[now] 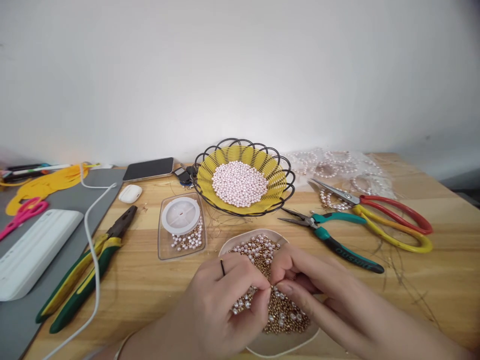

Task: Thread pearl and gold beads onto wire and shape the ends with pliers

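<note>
My left hand (225, 295), with a dark ring on one finger, pinches thumb and forefinger together. Its fingertips meet those of my right hand (326, 285), also closed in a pinch. A tiny gold-coloured speck shows between the fingertips, too small to name. Both hands are over a pale bowl (283, 348) of small gold beads (287, 325) mixed with white pearl beads (258, 243); they cover part of it. Behind the bowl stands a yellow basket (204, 172) with a black looped rim, holding many pinkish pearl beads (240, 184).
Teal-handled needle-nose pliers (330, 235) and red-and-yellow scissors (397, 220) lie right, before beaded loops (333, 165). Left are a clear box (161, 250) with a white spool (180, 216), green-yellow pliers (90, 270), a white cable (95, 265), a power bank (41, 250) and a phone (148, 169).
</note>
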`<state>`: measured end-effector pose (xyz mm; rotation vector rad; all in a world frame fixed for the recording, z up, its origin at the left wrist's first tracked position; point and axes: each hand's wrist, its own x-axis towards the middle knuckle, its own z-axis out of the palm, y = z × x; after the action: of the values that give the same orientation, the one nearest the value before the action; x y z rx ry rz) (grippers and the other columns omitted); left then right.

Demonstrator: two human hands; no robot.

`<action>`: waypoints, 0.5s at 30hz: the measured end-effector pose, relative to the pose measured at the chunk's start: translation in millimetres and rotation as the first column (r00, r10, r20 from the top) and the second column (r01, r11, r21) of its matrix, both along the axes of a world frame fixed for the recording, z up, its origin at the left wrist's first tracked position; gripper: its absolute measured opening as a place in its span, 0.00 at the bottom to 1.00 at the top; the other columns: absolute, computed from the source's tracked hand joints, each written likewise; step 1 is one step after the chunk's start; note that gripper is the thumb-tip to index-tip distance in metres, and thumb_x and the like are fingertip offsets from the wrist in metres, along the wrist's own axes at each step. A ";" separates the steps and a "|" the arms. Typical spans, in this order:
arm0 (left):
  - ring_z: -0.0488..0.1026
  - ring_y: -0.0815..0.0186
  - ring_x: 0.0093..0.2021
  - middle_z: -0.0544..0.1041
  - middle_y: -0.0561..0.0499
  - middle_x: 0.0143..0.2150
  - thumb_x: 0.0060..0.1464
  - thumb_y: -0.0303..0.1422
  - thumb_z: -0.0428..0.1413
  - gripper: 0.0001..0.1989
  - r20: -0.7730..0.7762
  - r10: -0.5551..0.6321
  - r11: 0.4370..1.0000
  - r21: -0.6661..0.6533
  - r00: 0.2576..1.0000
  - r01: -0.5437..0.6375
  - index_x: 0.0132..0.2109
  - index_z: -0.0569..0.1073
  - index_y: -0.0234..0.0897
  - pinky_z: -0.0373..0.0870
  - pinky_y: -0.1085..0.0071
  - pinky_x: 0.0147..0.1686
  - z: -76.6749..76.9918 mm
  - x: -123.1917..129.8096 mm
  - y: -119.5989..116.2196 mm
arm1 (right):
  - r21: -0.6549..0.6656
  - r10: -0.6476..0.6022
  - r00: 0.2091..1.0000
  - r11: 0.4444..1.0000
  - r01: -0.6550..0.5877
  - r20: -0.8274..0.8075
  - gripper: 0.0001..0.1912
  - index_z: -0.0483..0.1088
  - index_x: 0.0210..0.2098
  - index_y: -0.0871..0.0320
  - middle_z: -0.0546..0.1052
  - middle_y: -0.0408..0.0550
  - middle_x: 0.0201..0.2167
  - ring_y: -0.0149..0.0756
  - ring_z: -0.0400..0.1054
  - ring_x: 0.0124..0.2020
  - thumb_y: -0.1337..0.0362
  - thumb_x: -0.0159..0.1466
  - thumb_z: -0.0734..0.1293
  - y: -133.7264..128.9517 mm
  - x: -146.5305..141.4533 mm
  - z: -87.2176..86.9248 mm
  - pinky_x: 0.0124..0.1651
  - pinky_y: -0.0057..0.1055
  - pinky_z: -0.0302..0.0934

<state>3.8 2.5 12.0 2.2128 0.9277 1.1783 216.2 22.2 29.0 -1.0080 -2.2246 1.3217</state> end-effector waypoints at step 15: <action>0.60 0.72 0.23 0.68 0.57 0.25 0.60 0.19 0.51 0.09 -0.011 0.028 0.999 0.044 1.000 -0.027 0.35 0.68 0.38 0.58 0.74 0.22 0.9 -0.2 1.3 | -0.268 -0.035 0.994 0.963 0.008 -0.099 0.09 0.61 0.39 0.52 0.62 0.39 0.28 0.34 0.58 0.27 0.59 0.75 0.55 -1.0 -3.8 1.0 0.29 0.29 0.55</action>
<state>3.7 3.8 12.9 2.2506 0.9480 1.2107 212.4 21.2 30.0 -1.0250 -1.9902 1.6586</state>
